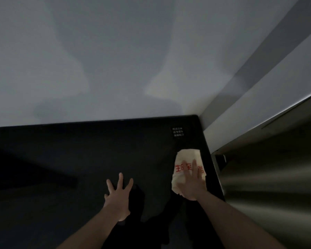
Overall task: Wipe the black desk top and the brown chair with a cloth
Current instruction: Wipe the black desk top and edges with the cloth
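While dim light falls across a black desk top set into the corner of a pale wall, a person leans over it with both bare forearms reaching in from the near edge. Toward the middle of the desk, the left hand rests flat on the dark surface, its fingers straight and spread wide, holding nothing. To its right, near the desk's right edge, a cream cloth printed with red characters lies crumpled on the top, reaching roughly halfway between the near edge and the far right corner. The right hand presses down on the cloth's nearer half with the palm flat and the fingers extended over the red print; the fingers are blurred, and none is seen curled around the fabric. Beyond the cloth, close to the far right corner of the desk, a small dark label with white lettering sits on the surface; its text is too small to read. Past the desk's right edge, a grey panel with a bright upper rim runs alongside, streaked with light reflections. Soft shadows spread over the wall above the desk's far edge. No brown chair can be made out in this view.
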Tool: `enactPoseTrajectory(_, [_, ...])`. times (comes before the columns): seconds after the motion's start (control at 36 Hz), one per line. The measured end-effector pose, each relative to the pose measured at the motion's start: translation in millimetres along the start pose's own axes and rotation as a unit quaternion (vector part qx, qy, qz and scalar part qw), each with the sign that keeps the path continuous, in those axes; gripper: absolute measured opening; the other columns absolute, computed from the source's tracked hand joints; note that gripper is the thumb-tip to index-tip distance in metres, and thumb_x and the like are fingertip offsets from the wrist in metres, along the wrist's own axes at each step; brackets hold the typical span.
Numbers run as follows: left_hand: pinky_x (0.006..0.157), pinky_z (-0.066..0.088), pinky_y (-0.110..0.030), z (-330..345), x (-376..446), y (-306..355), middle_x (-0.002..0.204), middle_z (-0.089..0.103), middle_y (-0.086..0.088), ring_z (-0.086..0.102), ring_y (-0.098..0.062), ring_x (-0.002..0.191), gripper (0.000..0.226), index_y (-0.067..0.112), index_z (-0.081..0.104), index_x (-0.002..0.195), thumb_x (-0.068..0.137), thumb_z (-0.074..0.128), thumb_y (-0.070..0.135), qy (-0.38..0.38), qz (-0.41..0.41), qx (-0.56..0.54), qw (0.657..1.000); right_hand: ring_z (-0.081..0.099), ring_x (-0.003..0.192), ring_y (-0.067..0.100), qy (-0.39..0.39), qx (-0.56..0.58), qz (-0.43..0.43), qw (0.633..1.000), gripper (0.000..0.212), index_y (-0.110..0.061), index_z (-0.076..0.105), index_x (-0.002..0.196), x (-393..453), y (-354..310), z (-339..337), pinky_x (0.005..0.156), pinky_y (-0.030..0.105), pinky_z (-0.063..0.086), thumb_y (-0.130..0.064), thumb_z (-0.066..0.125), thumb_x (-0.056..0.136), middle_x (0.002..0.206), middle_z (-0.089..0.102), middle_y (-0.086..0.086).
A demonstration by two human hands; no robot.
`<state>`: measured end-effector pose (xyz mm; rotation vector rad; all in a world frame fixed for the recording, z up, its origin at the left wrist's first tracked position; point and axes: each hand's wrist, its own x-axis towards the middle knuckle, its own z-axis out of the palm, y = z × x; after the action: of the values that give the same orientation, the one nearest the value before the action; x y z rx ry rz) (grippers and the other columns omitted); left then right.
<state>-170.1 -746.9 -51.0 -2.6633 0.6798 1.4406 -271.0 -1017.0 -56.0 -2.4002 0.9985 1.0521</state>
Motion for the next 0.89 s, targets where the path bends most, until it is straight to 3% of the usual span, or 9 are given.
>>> enactPoseTrajectory(0.19, [0.119, 0.028, -0.060, 6.1, 7.5, 0.1, 0.159, -0.042, 0.000, -0.024, -0.051, 0.148, 0.118, 0.043, -0.017, 0.157, 0.089, 0.073, 0.010, 0.022, -0.010, 0.011, 1.000, -0.027, 0.149, 0.039, -0.007, 0.012, 0.017, 1.000, 0.089, -0.037, -0.030, 0.152, 20.9, 51.2, -28.7, 0.123, 0.058, -0.001, -0.054, 0.041, 0.102, 0.157, -0.043, 0.006])
enactPoseTrajectory(0.33, [0.117, 0.038, -0.047, 0.0, 6.7, -5.8, 0.165, -0.029, 0.003, -0.017, -0.045, 0.152, 0.110, 0.039, -0.004, 0.161, 0.087, 0.075, 0.020, 0.018, 0.003, -0.028, 0.999, -0.029, 0.148, 0.040, -0.006, 0.035, 0.031, 0.999, 0.094, -0.037, -0.033, 0.150, 26.1, 52.0, -37.6, 0.122, 0.062, 0.002, -0.054, 0.045, 0.101, 0.157, -0.043, 0.007])
enactPoseTrajectory(0.42, [0.121, 0.030, -0.049, -1.7, -0.4, -14.7, 0.169, -0.015, 0.001, -0.007, -0.039, 0.155, 0.105, 0.033, 0.009, 0.163, 0.083, 0.077, 0.034, 0.021, 0.018, -0.037, 0.999, -0.027, 0.148, 0.042, 0.006, 0.058, 0.051, 0.997, 0.097, -0.038, -0.029, 0.152, 19.8, 35.6, -38.2, 0.120, 0.066, 0.005, -0.054, 0.050, 0.099, 0.158, -0.041, 0.006])
enactPoseTrajectory(0.5, [0.124, 0.024, -0.049, 1.1, -13.5, -28.1, 0.170, -0.010, -0.001, -0.005, -0.039, 0.155, 0.106, 0.030, 0.010, 0.163, 0.080, 0.076, 0.041, 0.038, 0.013, -0.055, 0.998, -0.019, 0.150, 0.043, 0.036, 0.098, 0.057, 0.993, 0.095, -0.037, -0.017, 0.157, 12.7, 10.0, -34.1, 0.120, 0.066, 0.005, -0.049, 0.056, 0.098, 0.162, -0.032, 0.008])
enactPoseTrajectory(0.69, [0.124, 0.022, -0.043, -8.6, -37.2, -65.9, 0.170, -0.011, -0.002, -0.005, -0.038, 0.155, 0.102, 0.028, 0.011, 0.163, 0.082, 0.072, 0.040, 0.043, -0.012, -0.074, 0.996, -0.032, 0.145, 0.045, 0.012, 0.120, 0.024, 0.992, 0.097, -0.042, -0.014, 0.157, -3.7, -64.8, -5.6, 0.118, 0.070, 0.003, -0.045, 0.060, 0.095, 0.155, -0.045, 0.004])
enactPoseTrajectory(0.89, [0.124, 0.024, -0.043, -17.9, -46.1, -85.3, 0.170, -0.012, 0.000, -0.005, -0.037, 0.156, 0.098, 0.027, 0.012, 0.163, 0.085, 0.072, 0.032, 0.041, 0.013, -0.047, 0.998, -0.029, 0.147, 0.042, 0.014, 0.117, -0.031, 0.993, 0.088, -0.047, -0.006, 0.157, -30.9, -119.2, 22.6, 0.119, 0.065, 0.001, -0.056, 0.055, 0.094, 0.157, -0.043, 0.003])
